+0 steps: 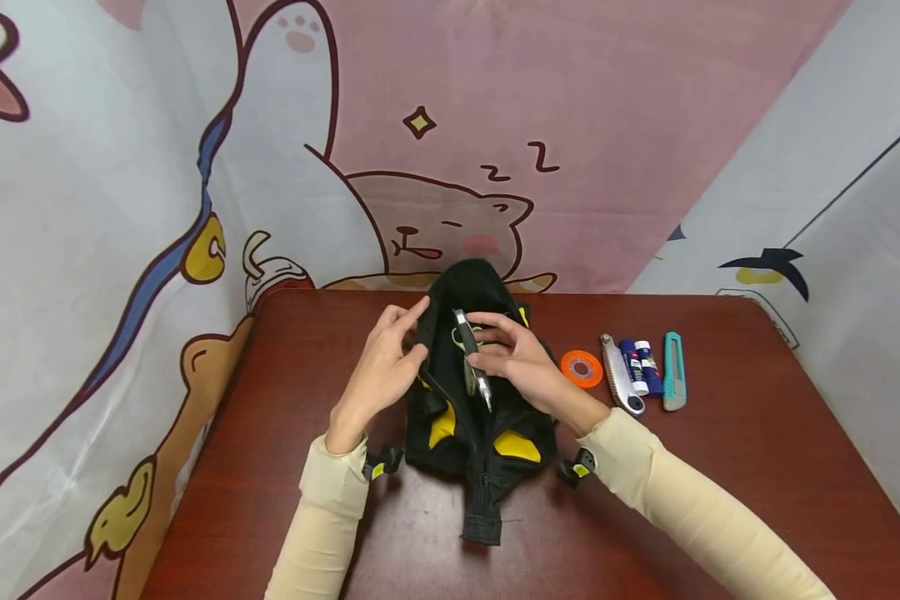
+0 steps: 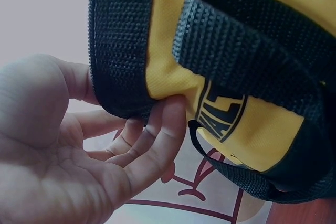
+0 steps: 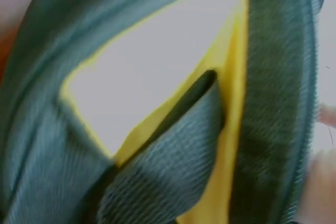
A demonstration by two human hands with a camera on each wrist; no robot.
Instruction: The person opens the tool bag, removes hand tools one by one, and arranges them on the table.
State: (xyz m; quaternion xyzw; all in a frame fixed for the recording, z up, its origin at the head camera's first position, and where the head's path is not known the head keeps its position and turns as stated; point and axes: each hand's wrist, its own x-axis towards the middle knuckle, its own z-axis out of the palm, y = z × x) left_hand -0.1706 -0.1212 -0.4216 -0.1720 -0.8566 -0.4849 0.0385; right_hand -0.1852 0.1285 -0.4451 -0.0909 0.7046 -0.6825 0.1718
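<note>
A black and yellow tool bag (image 1: 521,446) lies on the table with its zipped top spread apart. My left hand (image 1: 382,362) is at the bag's left rim. In the left wrist view, the left fingers (image 2: 163,135) press the yellow side below the zipper edge, with the thumb across the rim. Over the opening, my right hand (image 1: 513,354) holds a slim black-and-silver tool (image 1: 472,350) between thumb and fingers; its exact kind I cannot tell. Pale green loops show beside that tool. The right wrist view is filled by the bag's side and a webbing strap (image 3: 173,156).
Right of the bag lie an orange tape roll (image 1: 581,368), a silver-grey tool (image 1: 621,375), two blue-and-white glue sticks (image 1: 633,367) and a teal box cutter (image 1: 673,375). A cartoon-printed cloth (image 1: 607,100) hangs behind the brown table (image 1: 757,467).
</note>
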